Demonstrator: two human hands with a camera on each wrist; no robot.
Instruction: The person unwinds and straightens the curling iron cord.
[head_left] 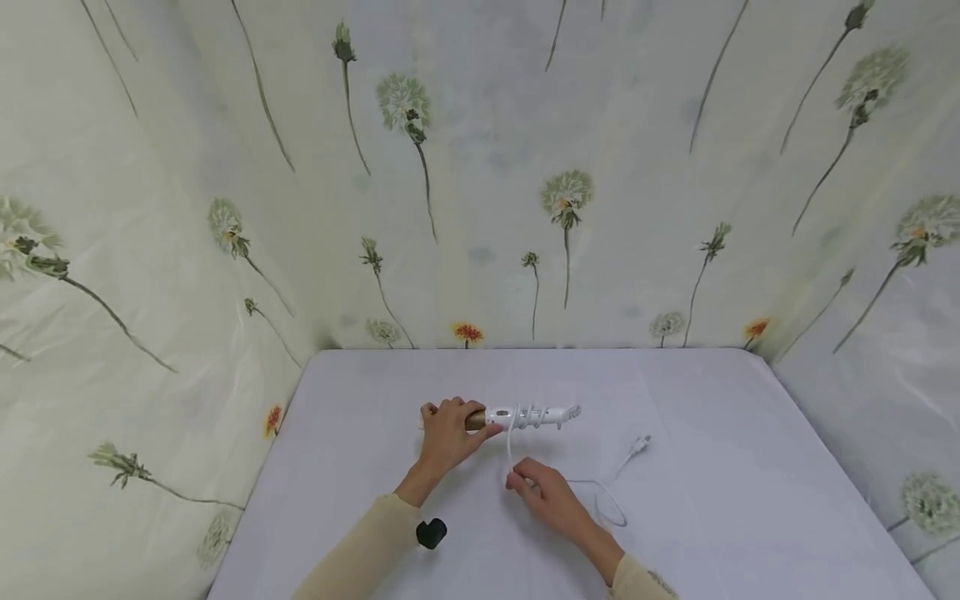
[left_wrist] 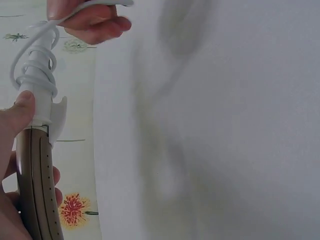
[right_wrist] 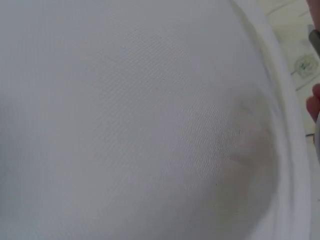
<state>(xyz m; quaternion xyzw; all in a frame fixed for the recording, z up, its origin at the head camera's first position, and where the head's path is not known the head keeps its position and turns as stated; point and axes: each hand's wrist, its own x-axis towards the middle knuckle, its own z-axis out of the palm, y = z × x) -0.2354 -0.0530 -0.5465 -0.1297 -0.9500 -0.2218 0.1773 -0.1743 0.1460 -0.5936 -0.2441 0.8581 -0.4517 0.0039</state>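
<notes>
The left hand (head_left: 450, 433) has its fingers wrapped round the brown handle (left_wrist: 37, 180) of a wand (head_left: 551, 415), with the thumb on the white part. The wand is held up on its side, over the far half of the tabletop (head_left: 705, 517). A white cord (head_left: 509, 450) goes round the white part in loops, then runs down to the right hand (head_left: 551, 500). Its fingers pinch the cord. The rest of the cord bends across the tabletop to a white plug (head_left: 640, 445). A black thing (head_left: 431, 533) is just beside the left sleeve (head_left: 367, 542).
</notes>
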